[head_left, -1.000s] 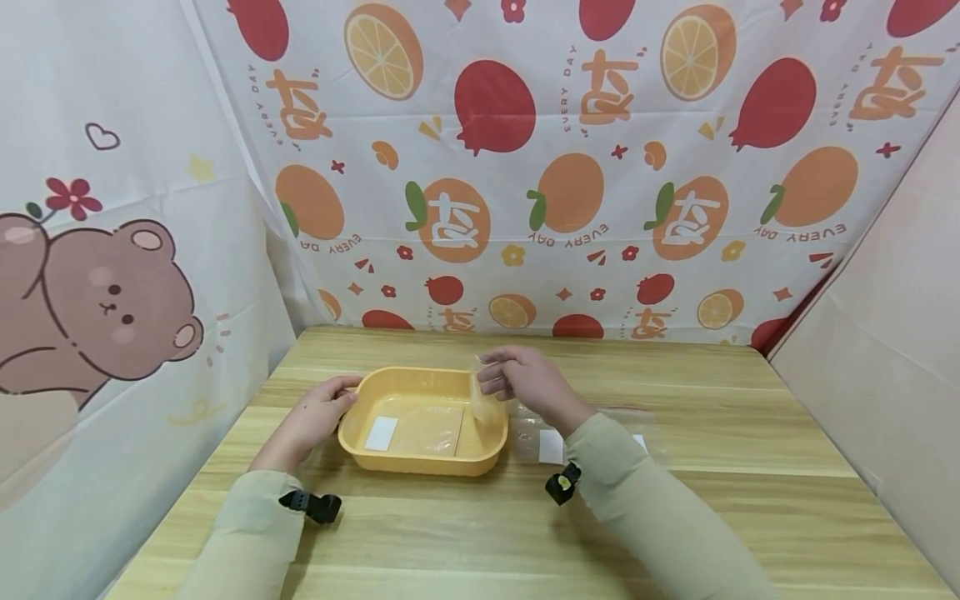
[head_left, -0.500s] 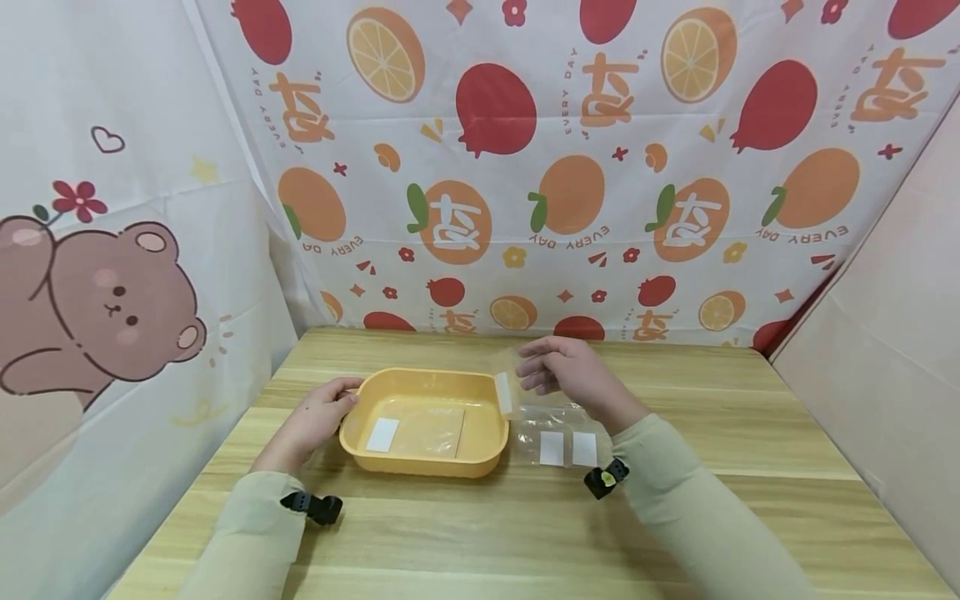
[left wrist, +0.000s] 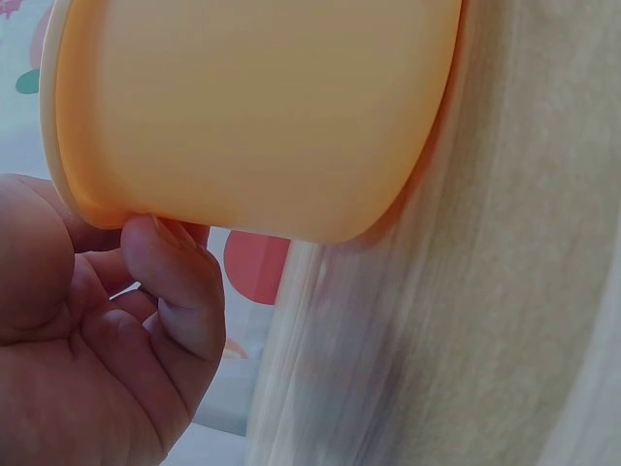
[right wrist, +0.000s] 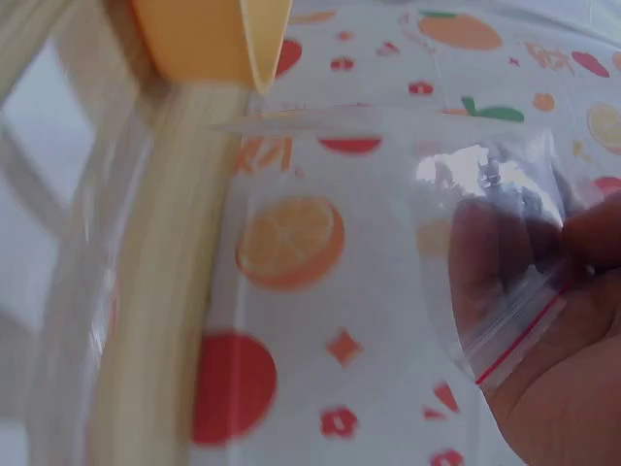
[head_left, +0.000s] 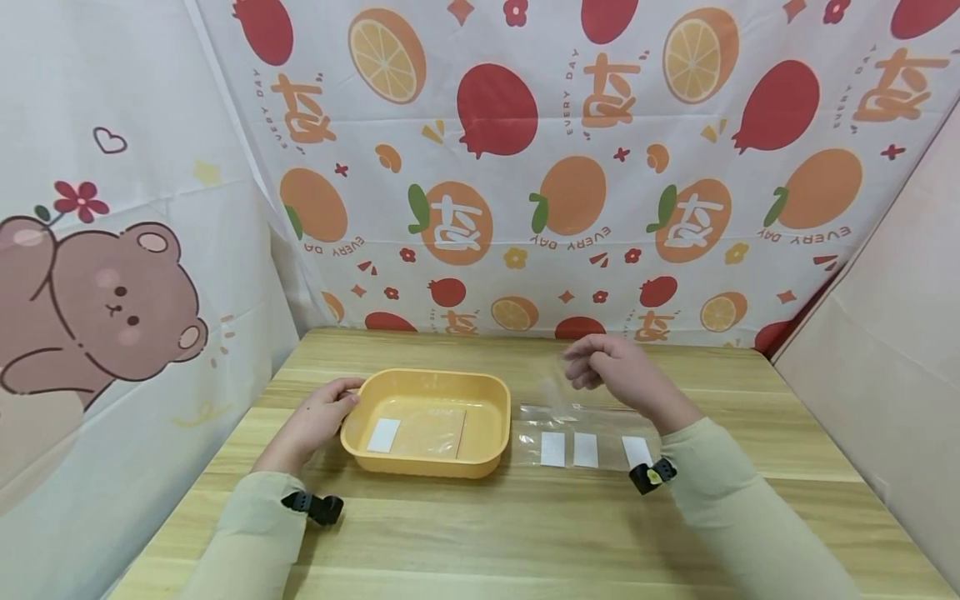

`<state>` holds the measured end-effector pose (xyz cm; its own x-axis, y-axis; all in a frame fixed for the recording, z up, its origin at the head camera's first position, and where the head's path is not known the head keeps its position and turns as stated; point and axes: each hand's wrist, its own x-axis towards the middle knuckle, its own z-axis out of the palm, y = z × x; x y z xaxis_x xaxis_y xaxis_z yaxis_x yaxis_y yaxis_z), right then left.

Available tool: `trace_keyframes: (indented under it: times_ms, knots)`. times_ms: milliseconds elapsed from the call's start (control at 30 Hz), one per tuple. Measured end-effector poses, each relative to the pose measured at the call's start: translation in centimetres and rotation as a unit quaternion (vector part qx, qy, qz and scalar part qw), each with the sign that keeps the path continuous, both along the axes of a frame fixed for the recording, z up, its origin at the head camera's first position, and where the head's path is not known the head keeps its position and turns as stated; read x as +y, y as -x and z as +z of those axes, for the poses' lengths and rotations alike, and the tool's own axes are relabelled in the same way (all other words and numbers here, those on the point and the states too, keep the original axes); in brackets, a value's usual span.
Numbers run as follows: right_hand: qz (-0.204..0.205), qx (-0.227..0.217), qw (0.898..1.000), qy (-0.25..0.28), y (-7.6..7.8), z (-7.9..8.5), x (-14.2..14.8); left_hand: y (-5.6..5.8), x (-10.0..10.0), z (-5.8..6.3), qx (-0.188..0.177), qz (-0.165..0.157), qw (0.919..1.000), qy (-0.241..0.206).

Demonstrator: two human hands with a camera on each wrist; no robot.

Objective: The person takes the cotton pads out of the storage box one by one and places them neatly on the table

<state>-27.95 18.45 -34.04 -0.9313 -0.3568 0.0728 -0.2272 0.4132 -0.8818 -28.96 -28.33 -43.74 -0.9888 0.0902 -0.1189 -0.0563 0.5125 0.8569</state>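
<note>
A shallow yellow plastic tub [head_left: 420, 468] stands on the table, and my left hand [head_left: 322, 412] holds its left end. In the left wrist view, thumb and fingers meet at the rim of the tub [left wrist: 262, 116]. Inside the tub lies a clear zip bag [head_left: 431, 433] with a white label. My right hand [head_left: 611, 371] is raised right of the tub and pinches another clear zip bag [head_left: 557, 396], blurred in the head view. In the right wrist view, a red zip line shows along the held bag [right wrist: 500, 194] near the fingers.
Several flat clear bags with white labels, one bag showing its label [head_left: 552, 450] near the tub, lie side by side on the wooden table [head_left: 480, 533]. A fruit-print cloth [head_left: 495, 108] hangs behind the table, with pale cloths at both sides.
My right hand has moved right, carrying the zip bag from over the tub's right end to above the bags on the table. The left hand and the tub stay put.
</note>
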Motion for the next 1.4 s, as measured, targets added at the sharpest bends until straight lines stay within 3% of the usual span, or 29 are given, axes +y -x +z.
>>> trace_keyframes:
  times_ms: [167,367,500,700,867,1000,1100,1267,1400]
  knots:
    - [0.027,0.094,0.986,-0.132,-0.8,0.2,2.3,0.0,0.2,0.1,-0.001,0.002,1.0000,0.006]
    - [0.056,0.126,0.969,-0.204,-1.9,0.6,5.3,0.2,0.0,0.0,0.005,-0.001,1.0000,0.005]
    - [0.091,0.124,0.963,-0.221,-2.5,0.6,7.5,0.3,-0.1,0.0,0.005,-0.003,1.0000,0.000]
    - [0.146,0.082,0.962,-0.217,-3.3,1.0,10.7,0.2,-0.2,0.0,0.001,-0.001,1.0000,-0.004]
    - [0.144,0.017,0.958,-0.248,-3.3,1.0,12.7,0.0,-0.2,0.2,0.005,0.001,1.0000,-0.002]
    - [0.108,-0.023,0.951,-0.288,-2.4,-0.2,14.2,-0.1,-0.1,0.3,0.008,-0.001,1.0000,0.003]
    - [0.080,-0.029,0.941,-0.328,-1.4,-1.6,15.4,-0.2,0.0,0.2,0.011,-0.003,0.9999,0.005]
    - [0.076,0.033,0.914,-0.396,0.1,-4.7,16.7,-0.2,0.0,-0.1,0.015,-0.011,0.9998,-0.004]
    - [0.056,0.074,0.907,-0.410,1.1,-6.8,16.6,-0.1,-0.3,-0.2,0.015,-0.014,0.9998,-0.007]
